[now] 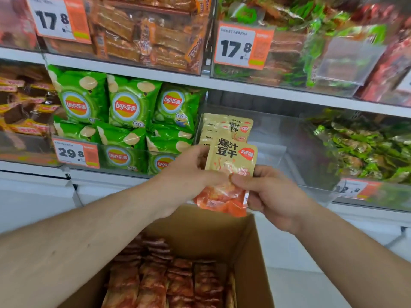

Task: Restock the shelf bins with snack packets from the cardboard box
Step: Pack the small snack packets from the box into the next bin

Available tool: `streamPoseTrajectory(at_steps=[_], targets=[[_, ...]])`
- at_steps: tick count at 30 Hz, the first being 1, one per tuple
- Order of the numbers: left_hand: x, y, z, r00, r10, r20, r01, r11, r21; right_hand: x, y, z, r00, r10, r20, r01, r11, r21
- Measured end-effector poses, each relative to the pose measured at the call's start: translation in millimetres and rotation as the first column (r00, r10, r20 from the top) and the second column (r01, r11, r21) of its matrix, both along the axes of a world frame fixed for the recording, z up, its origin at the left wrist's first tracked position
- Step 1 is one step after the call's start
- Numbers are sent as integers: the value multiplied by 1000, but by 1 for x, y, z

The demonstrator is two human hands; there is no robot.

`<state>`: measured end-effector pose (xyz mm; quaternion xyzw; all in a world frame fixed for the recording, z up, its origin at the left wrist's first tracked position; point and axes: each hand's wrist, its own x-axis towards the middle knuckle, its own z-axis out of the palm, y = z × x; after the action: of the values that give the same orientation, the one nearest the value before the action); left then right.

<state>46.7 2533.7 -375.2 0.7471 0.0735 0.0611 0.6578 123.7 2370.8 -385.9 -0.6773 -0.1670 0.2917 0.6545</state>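
Observation:
A cream-and-orange snack packet [229,174] is held upright in front of the clear shelf bin [289,156]. My left hand [189,174] grips its left side and my right hand [269,192] pinches its lower right edge. Several matching packets [226,127] stand at the left end of that bin; the rest of the bin looks bare. Below my arms the open cardboard box [251,252] holds rows of reddish snack packets [169,283].
Green chip bags [131,107] fill the bin to the left, behind a 29.8 price tag [75,153]. Green-wrapped snacks [367,150] fill the bin to the right. The shelf above carries more full bins with 17.8 tags [243,46].

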Motion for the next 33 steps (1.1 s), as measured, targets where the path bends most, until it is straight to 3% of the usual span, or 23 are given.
streamPoseTrajectory(at_steps=[2, 5, 6, 8, 10, 11, 16, 24, 33], targets=[[21, -4, 12, 987, 115, 113, -128, 986, 109, 21, -8, 15, 995, -66, 72, 68, 997, -24], [52, -2, 21, 933, 197, 300, -297, 893, 337, 58, -27, 33, 963, -221, 155, 233, 971, -57], [63, 0, 21, 924, 188, 334, -331, 831, 448, 70, -31, 37, 947, -265, 180, 281, 957, -75], [86, 2, 14, 938, 150, 314, -337, 614, 714, 95, -35, 38, 920, -321, 224, 358, 921, -150], [100, 2, 8, 968, 170, 182, -239, 424, 874, 118, -31, 33, 902, -335, 273, 403, 880, -251], [103, 1, 4, 974, 193, 119, -187, 386, 903, 128, -26, 30, 895, -326, 304, 415, 859, -300], [102, -3, 2, 962, 268, 57, -169, 416, 893, 175, 7, 8, 884, -353, 306, 450, 818, -358], [105, -5, -3, 949, 300, 99, -219, 402, 889, 220, 48, -28, 961, -242, 132, 276, 849, -450], [108, -5, -9, 943, 303, 136, -246, 361, 900, 228, 59, -36, 927, -265, 264, 363, 809, -462]])
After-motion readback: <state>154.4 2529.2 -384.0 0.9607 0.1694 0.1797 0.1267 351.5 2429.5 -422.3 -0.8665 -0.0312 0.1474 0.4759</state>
